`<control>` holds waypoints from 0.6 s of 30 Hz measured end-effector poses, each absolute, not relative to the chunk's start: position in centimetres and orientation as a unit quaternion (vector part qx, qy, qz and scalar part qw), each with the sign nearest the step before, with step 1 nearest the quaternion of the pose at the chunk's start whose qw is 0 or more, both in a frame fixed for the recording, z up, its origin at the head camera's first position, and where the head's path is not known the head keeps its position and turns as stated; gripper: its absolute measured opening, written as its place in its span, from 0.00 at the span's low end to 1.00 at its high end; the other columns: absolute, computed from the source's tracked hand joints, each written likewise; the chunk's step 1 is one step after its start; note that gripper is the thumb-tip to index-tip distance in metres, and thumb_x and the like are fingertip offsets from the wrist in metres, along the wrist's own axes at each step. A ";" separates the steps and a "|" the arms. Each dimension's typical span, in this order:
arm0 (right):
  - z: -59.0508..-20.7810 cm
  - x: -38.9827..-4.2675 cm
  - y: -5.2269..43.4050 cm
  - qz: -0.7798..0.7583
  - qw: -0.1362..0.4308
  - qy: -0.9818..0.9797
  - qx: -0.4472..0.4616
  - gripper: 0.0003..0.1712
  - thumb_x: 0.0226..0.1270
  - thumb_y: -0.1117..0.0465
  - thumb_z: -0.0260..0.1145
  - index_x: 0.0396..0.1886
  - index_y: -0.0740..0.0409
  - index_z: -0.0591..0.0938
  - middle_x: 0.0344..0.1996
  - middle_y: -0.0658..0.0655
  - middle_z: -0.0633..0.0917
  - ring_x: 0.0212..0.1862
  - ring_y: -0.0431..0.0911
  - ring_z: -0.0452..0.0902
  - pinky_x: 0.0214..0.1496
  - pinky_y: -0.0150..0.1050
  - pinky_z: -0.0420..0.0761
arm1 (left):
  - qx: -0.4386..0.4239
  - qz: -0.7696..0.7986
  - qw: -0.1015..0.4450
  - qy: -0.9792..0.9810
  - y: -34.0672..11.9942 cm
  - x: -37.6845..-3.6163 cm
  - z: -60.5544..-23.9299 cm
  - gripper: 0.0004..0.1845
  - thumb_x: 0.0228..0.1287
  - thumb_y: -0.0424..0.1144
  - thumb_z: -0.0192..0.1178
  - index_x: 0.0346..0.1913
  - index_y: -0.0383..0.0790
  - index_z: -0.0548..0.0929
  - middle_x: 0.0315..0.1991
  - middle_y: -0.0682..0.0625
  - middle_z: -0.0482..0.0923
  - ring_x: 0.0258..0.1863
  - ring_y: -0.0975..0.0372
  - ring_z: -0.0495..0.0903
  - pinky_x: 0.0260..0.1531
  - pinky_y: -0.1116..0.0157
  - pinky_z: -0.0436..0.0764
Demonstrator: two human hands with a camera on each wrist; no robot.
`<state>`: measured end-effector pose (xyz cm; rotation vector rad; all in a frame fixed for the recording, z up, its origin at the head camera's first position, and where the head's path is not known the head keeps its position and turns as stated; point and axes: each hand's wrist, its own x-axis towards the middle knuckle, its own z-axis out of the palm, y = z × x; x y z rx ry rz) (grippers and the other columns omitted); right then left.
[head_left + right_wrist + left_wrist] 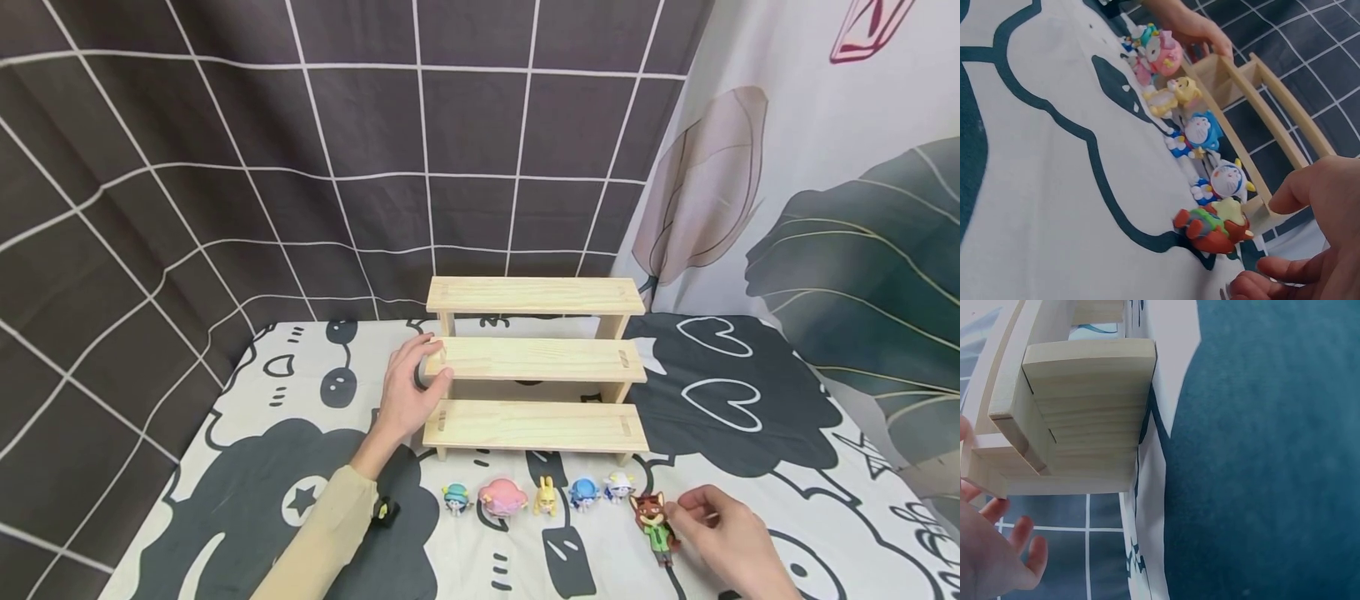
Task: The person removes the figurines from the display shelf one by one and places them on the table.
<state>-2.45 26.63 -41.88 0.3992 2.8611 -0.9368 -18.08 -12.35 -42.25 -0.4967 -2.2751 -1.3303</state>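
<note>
A three-step wooden shelf [536, 360] stands on the patterned cloth. My left hand [429, 364] grips the left end of its middle step, thumb in front and fingers behind. The left wrist view shows that end of the shelf [1085, 406] close up, with my left hand [988, 506] against it. Several small figurines stand in a row before the shelf: a teal-hatted one [455, 497], a pink one [502, 497], a yellow one [546, 495]. At the row's right end is a fox figurine [656, 525] [1213, 226]. My right hand [686, 510] [1266, 240] hovers beside it, fingers curved, a small gap showing.
The cartoon-print cloth [750, 417] covers the table. A dark grid curtain [300, 167] hangs behind and to the left, a leaf-print curtain [825, 208] to the right. A small black object [385, 511] lies by my left sleeve. Two blue figurines [1200, 131] stand near the fox.
</note>
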 end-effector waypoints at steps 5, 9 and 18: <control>-41.2 -2.9 26.9 -0.313 0.025 0.940 0.135 0.17 0.65 0.53 0.69 0.40 0.65 0.83 0.32 0.53 0.85 0.35 0.46 0.79 0.35 0.37 0.76 | -0.178 -0.482 0.227 -0.827 -12.4 -18.1 -42.3 0.23 0.60 0.39 0.64 0.58 0.35 0.81 0.66 0.38 0.72 0.63 0.45 0.69 0.62 0.44 0.65; -40.7 -3.1 27.0 -0.318 -0.011 0.941 0.118 0.18 0.65 0.54 0.69 0.42 0.66 0.82 0.35 0.56 0.86 0.37 0.48 0.81 0.35 0.36 0.77 | -0.179 -0.483 0.227 -0.827 -12.5 -18.1 -42.2 0.23 0.60 0.38 0.64 0.59 0.36 0.80 0.66 0.38 0.71 0.63 0.45 0.68 0.63 0.44 0.64; -39.8 -3.6 27.7 -0.313 -0.103 0.943 0.051 0.15 0.63 0.58 0.71 0.43 0.65 0.82 0.36 0.57 0.86 0.36 0.44 0.81 0.32 0.32 0.78 | -0.163 -0.475 0.219 -0.837 -12.7 -17.8 -42.4 0.34 0.61 0.41 0.63 0.69 0.32 0.68 0.64 0.35 0.70 0.61 0.41 0.68 0.59 0.43 0.69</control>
